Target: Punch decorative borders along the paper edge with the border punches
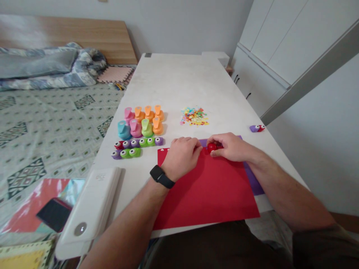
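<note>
A sheet of red paper (207, 190) lies in front of me, over a purple sheet (254, 181) that shows along its right side and top. My right hand (230, 146) grips a small red craft punch (212, 147) at the far edge of the red paper. To its left, my left hand (183, 154), with a black watch on the wrist, has its fingers curled and pinches the same edge; the fingertips are partly hidden. Small punched shapes show at the sheet's far left corner.
Larger lever punches (147, 127) stand in rows at the left, with small punches (134, 152) before them. Colourful paper cutouts (195, 116) lie mid-table. Two small punches (257, 128) sit near the right edge. A white laminator-like device (92, 205) lies at the left edge.
</note>
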Tool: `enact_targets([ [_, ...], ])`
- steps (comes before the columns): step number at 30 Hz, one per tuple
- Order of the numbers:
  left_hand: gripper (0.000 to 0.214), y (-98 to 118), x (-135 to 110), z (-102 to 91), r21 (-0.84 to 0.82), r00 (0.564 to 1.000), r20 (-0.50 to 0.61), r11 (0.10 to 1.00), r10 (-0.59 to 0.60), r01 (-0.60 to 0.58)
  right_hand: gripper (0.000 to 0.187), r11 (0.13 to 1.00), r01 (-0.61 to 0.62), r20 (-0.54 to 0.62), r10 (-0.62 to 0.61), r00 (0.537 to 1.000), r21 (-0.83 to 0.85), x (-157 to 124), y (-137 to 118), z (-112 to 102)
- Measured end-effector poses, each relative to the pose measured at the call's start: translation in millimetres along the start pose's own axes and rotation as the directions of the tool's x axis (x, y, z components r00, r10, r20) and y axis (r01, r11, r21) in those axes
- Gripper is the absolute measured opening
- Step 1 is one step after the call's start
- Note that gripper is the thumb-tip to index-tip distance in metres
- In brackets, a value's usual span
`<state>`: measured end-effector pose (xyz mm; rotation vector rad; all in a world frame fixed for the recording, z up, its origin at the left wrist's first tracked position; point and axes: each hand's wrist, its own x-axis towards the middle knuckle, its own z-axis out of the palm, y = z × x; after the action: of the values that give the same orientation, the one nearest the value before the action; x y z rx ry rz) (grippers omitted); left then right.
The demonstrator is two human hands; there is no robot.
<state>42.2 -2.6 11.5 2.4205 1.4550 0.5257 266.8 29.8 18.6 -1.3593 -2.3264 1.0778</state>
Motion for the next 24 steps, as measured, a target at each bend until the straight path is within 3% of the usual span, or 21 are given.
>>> enact_targets([
  [7,0.058,8.7,0.6,1.7,-0.047,0.999,-0.011,0.998,0.049,-0.05,0.023,0.998,0.062,-0.001,-0.062,0.998,-0.009,-0.8,-4.0,1.7],
  [15,0.047,13.9,7.0,8.8,-0.127,0.995,0.084,0.991,0.05,-0.039,0.02,0.996,0.079,-0.011,-0.079,0.997,-0.032,-2.1,-7.4,6.0],
  [24,0.041,12.2,6.4,10.1,-0.17,0.993,0.094,0.984,0.074,-0.057,0.017,0.993,0.098,-0.019,-0.099,0.995,-0.072,-2.7,-8.4,9.3],
])
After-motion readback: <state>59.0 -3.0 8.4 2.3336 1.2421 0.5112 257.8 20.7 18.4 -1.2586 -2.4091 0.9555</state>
